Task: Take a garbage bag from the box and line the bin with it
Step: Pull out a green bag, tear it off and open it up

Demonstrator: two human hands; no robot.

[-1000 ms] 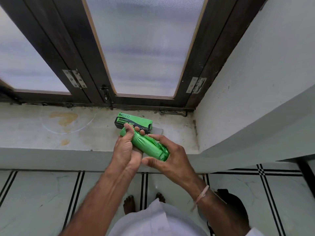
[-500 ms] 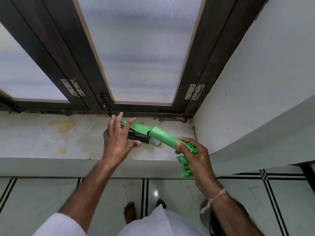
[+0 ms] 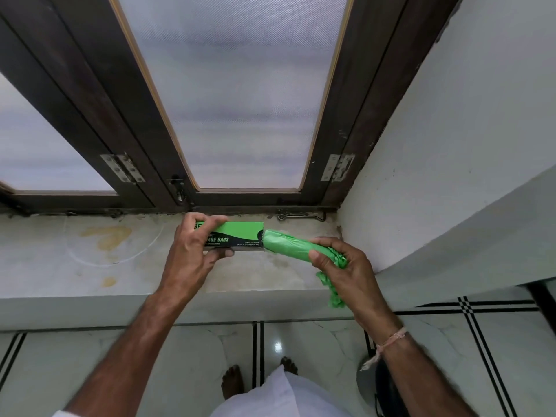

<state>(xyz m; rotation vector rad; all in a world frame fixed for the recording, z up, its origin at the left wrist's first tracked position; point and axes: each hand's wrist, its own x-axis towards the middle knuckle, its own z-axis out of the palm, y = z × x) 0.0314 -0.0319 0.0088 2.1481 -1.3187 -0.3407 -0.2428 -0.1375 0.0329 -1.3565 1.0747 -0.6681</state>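
Observation:
A green and black garbage bag box [image 3: 237, 237] lies lengthwise on the stone window sill [image 3: 90, 278]. My left hand [image 3: 192, 254] grips its left end, thumb below and fingers over the top. A green roll of garbage bags [image 3: 285, 246] has its left tip at the box's open right end. My right hand [image 3: 340, 266] is closed around the roll's right end, and a crumpled loose green bag [image 3: 332, 293] hangs down from the same hand. The bin [image 3: 365, 383], dark with a grey rim, shows partly on the floor under my right forearm.
A dark-framed frosted window [image 3: 240, 100] rises behind the sill, with a latch hook [image 3: 301, 216] at its base. A white wall [image 3: 451, 145] closes the sill's right end. Tiled floor [image 3: 75, 365] with black lines lies below, with my bare feet [image 3: 231, 383] near the bottom centre.
My left hand let go of the roll, reached to the box and now grips it. My right hand swung the roll rightward and brought its tip to the box's open end; a loose bag hangs free.

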